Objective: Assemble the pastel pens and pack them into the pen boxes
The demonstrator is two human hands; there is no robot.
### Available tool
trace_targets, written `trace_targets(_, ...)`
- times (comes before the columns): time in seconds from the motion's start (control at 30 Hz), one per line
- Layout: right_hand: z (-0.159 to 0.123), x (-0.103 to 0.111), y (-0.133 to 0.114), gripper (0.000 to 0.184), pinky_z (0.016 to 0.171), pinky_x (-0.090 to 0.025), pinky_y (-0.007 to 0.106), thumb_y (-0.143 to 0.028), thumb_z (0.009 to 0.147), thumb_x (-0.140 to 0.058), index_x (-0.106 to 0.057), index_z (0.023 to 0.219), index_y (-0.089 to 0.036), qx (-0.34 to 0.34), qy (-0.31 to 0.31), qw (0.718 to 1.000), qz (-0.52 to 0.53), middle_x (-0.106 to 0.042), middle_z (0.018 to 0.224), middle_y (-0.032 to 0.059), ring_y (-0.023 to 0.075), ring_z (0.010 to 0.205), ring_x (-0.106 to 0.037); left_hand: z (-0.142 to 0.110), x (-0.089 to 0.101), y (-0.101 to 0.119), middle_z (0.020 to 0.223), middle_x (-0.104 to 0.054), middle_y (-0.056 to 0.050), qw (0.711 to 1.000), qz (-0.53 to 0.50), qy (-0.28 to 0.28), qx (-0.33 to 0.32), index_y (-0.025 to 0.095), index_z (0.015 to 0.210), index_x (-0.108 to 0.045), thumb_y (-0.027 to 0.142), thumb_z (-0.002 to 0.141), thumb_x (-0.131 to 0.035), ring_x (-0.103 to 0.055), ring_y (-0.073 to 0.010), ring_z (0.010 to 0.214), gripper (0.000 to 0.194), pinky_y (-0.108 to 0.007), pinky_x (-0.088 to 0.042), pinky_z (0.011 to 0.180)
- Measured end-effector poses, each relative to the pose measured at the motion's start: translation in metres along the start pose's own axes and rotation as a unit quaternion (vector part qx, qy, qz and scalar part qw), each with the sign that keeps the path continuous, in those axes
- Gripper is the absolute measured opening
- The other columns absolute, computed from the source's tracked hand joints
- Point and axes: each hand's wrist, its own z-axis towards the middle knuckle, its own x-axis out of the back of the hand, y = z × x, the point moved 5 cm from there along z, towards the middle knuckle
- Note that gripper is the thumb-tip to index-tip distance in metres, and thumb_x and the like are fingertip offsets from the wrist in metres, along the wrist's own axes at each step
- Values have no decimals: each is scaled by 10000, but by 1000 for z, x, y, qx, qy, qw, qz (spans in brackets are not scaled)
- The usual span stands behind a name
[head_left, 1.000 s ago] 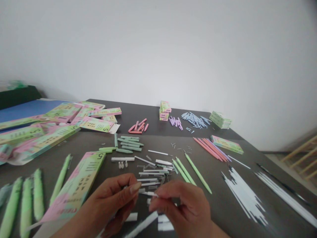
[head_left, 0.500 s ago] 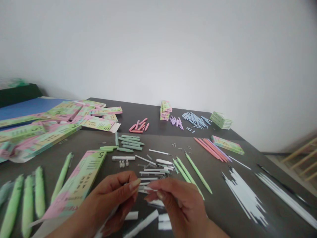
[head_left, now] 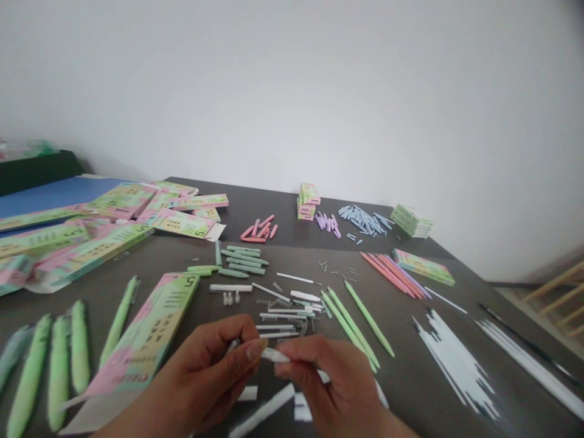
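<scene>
Near the front edge, my left hand (head_left: 219, 366) and my right hand (head_left: 325, 374) meet, each pinching a small white pen part (head_left: 272, 355) between thumb and forefinger. Most of that part is covered by fingers. A white barrel appears to extend from beneath my right hand, its far end hidden. White tubes (head_left: 278, 316) and clear pieces lie just beyond my fingertips. Under my hands rests a larger white tube (head_left: 262, 413). Light green pens (head_left: 349, 325) lie right of my right hand, and an opened pastel box (head_left: 152, 328) sits left of my left hand.
Flattened pastel boxes (head_left: 109, 204) pile up at left. Several thick green pens (head_left: 30, 377) lie front left. Dull green barrels (head_left: 244, 260), red barrels (head_left: 260, 230) and blue barrels (head_left: 362, 218) form groups farther back. White refills (head_left: 456, 359) spread at right beside coral pens (head_left: 392, 277).
My two hands have drawn together, and the white part between my fingertips now shows more clearly. The view has shifted slightly, moving the tabletop things a little to the right.
</scene>
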Motion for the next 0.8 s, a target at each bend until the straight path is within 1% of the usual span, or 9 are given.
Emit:
trace_targets(0.13,-3,-1,-2,213,479,-430,151,-381,909,-576,-665,809,-215,-2,36,999,-14,-699,587,-32,94,460,-634,2,-1,0,417,-303,115,1000,5,-9,-18,211,641,-464,678,665,-674,-198,-28,335,513,-153,-113,317)
trace_targets(0.27,-6,-2,2,269,470,-417,156,-432,902,-578,-676,791,-208,-32,50,998,-24,-701,581,-27,94,459,-633,4,-2,-1,416,-297,118,999,6,-20,-25,212,628,-452,686,655,-676,-195,-25,330,525,-157,-107,318)
trace_targets(0.4,-4,-2,3,278,434,-393,153,-422,904,-579,-675,776,-194,-29,27,999,-11,-697,566,-20,89,430,-617,1,0,0,421,-285,116,999,16,-6,-30,211,632,-458,674,675,-669,-203,-31,343,510,-160,-89,328)
trace_targets(0.53,-1,-2,2,270,430,-404,155,-407,905,-578,-674,788,-183,-22,-3,1000,16,-679,530,-11,96,411,-605,0,0,-1,429,-273,114,999,27,-3,-18,212,646,-465,682,677,-659,-201,-38,363,510,-160,-81,344)
trace_targets(0.63,0,-3,4,292,436,-413,156,-401,917,-557,-670,770,-175,-51,-28,997,52,-661,506,-2,102,414,-603,-1,1,-3,436,-288,110,999,39,3,-17,210,653,-469,685,685,-650,-209,-39,373,509,-159,-88,352)
trace_targets(0.73,0,-6,7,269,449,-417,150,-377,910,-571,-668,766,-172,-79,-41,993,77,-660,506,1,102,431,-612,-1,4,-4,453,-299,106,998,55,13,-29,203,659,-475,673,709,-637,-213,-38,393,499,-156,-93,362)
trace_targets(0.8,-1,-6,8,262,447,-417,147,-370,907,-576,-670,768,-169,-91,-39,991,90,-662,505,5,101,430,-612,0,5,-6,453,-301,105,997,65,-4,-41,204,663,-471,663,739,-612,-209,-40,391,486,-158,-92,358)
